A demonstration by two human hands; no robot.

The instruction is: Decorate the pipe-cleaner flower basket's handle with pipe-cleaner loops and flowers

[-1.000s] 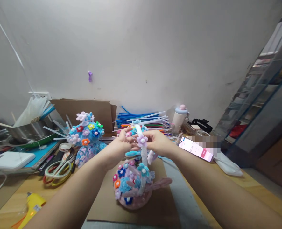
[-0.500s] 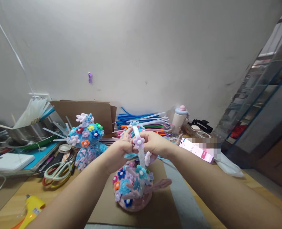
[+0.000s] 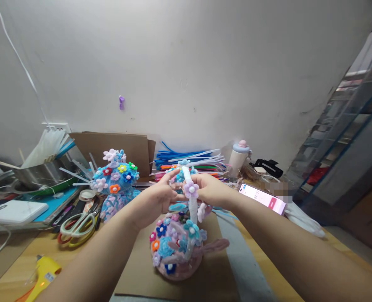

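A pipe-cleaner flower piece with a round pink base (image 3: 181,274) stands before me, its base covered in small colourful flowers. From it rises a white fuzzy stem (image 3: 192,209), which carries a lilac flower (image 3: 191,190) and a blue flower (image 3: 191,229). My right hand (image 3: 213,191) is closed at the upper stem, its fingertips partly hidden behind it. Just left of the stem, my left hand (image 3: 157,197) has its thumb and fingers apart, with nothing visible held. A light-blue leaf (image 3: 177,207) sticks out below the left fingers.
The piece stands on a cardboard sheet (image 3: 135,272). To the left are a second flower piece (image 3: 116,178), scissors (image 3: 78,225) and a yellow glue gun (image 3: 45,272). Behind lie bundled pipe cleaners (image 3: 186,156); a bottle (image 3: 238,159) and a phone (image 3: 261,199) are at right.
My left hand's thumb and fingers have spread apart and drawn slightly away from the stem. My right hand stays at the stem. The whole view has shifted slightly.
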